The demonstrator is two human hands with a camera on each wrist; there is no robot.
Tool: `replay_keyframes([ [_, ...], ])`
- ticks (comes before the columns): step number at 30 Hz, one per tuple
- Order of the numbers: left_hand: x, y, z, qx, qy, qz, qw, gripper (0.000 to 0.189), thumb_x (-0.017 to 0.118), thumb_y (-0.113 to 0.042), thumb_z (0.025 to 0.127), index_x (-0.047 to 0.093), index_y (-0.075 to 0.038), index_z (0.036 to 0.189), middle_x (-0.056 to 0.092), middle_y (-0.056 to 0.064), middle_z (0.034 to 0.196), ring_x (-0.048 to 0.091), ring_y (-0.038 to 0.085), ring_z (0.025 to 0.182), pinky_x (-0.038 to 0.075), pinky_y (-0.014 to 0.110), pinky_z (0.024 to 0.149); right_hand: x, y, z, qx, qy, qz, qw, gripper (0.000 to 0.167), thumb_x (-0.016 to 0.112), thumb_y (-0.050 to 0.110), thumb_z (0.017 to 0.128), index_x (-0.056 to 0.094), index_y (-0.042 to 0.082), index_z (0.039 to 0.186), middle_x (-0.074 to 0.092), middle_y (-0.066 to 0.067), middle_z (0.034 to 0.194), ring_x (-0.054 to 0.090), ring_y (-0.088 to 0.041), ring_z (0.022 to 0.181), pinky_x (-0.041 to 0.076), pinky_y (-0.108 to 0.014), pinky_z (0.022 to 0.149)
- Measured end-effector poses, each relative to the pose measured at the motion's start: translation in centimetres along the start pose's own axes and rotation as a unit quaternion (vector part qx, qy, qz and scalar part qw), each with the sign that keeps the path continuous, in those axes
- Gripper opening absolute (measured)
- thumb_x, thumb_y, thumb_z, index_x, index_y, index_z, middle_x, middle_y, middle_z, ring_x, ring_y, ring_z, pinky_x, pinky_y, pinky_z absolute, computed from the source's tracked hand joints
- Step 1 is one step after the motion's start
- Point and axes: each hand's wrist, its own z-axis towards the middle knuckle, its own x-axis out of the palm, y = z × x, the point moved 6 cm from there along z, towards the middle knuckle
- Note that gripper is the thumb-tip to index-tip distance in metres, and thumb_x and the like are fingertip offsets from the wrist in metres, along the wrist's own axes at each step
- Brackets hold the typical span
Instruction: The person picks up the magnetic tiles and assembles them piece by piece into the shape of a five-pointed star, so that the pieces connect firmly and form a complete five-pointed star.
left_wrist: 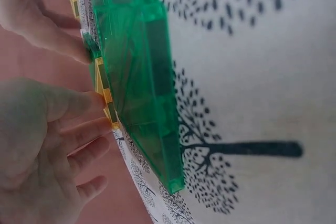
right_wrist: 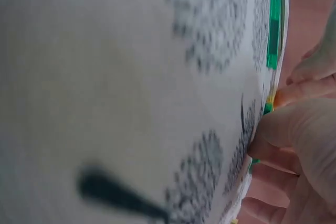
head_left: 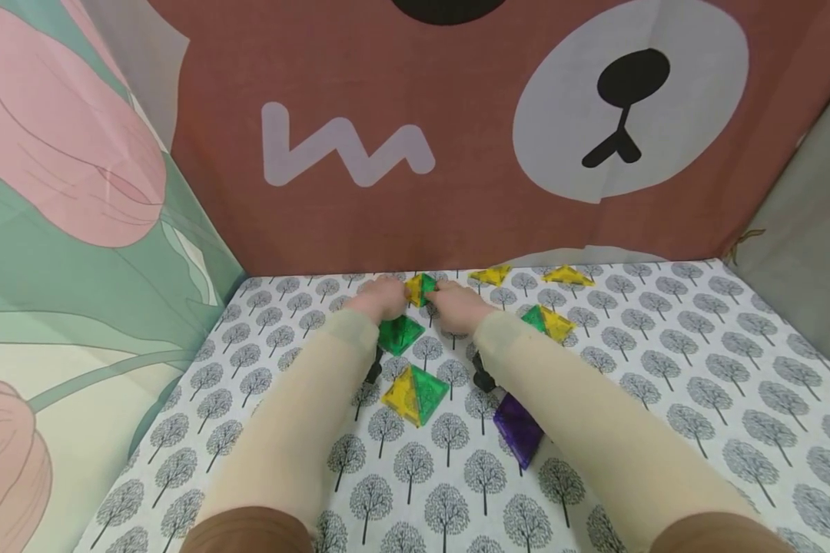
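Note:
At the back of the cloth my left hand [head_left: 382,298] and right hand [head_left: 456,306] face each other across a small yellow-and-green pair of translucent triangular tiles [head_left: 420,290]. My left thumb and index finger pinch the yellow edge [left_wrist: 107,95] in the left wrist view. The right hand [right_wrist: 310,145] pinches the green side, its fingers partly hiding it. A green tile [head_left: 401,335] lies just in front of the left hand, large in the left wrist view. Nearer me is another joined yellow-and-green pair [head_left: 416,395].
A purple tile [head_left: 519,430] lies beside my right forearm, which partly covers it. Another yellow-and-green pair [head_left: 549,322] sits right of the right hand. Two yellow tiles [head_left: 491,276] [head_left: 569,276] lie near the brown back wall [head_left: 346,223]. The cloth [head_left: 449,476] has tree prints.

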Motion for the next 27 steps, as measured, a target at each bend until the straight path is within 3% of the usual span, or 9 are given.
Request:
replay_keyframes([
  [3, -0.07, -0.09, 0.07, -0.002, -0.002, -0.003, 1.0, 0.036, 0.039, -0.019, 0.106, 0.06, -0.008, 0.133, 0.049, 0.012, 0.144, 0.04, 0.03, 0.135, 0.035, 0.044, 0.108, -0.05, 0.33, 0.0, -0.014, -0.001, -0.015, 0.9998, 0.052, 0.054, 0.011, 0.099, 0.042, 0.006, 0.15, 0.039, -0.019, 0.151, 0.038, -0.035, 0.137, 0.035, -0.047, 0.111],
  [11, -0.33, -0.12, -0.22, -0.012, -0.005, -0.007, 0.9999, 0.037, 0.039, -0.022, 0.107, 0.06, -0.006, 0.132, 0.048, 0.013, 0.145, 0.04, 0.031, 0.134, 0.035, 0.044, 0.109, -0.03, 0.51, -0.25, -0.014, 0.006, -0.015, 0.9998, 0.055, 0.056, 0.015, 0.1, 0.039, 0.007, 0.151, 0.037, -0.019, 0.152, 0.036, -0.035, 0.138, 0.033, -0.046, 0.113],
  [20, -0.03, -0.21, 0.01, -0.006, 0.006, 0.0, 1.0, 0.039, 0.038, -0.02, 0.106, 0.056, -0.008, 0.139, 0.046, 0.011, 0.148, 0.035, 0.031, 0.138, 0.025, 0.047, 0.116, 0.28, 0.39, -0.36, -0.012, 0.003, -0.007, 0.9999, 0.053, 0.052, 0.014, 0.101, 0.037, 0.006, 0.152, 0.036, -0.019, 0.153, 0.034, -0.036, 0.14, 0.028, -0.045, 0.115],
  [27, 0.15, -0.43, 0.24, 0.0, 0.004, 0.015, 0.9999, 0.036, 0.04, -0.016, 0.105, 0.061, -0.011, 0.134, 0.049, 0.011, 0.144, 0.038, 0.031, 0.135, 0.03, 0.048, 0.113, 0.23, 0.23, -0.77, -0.007, -0.006, 0.009, 0.9999, 0.055, 0.051, 0.014, 0.101, 0.034, 0.007, 0.153, 0.031, -0.019, 0.156, 0.03, -0.035, 0.142, 0.024, -0.05, 0.116],
])
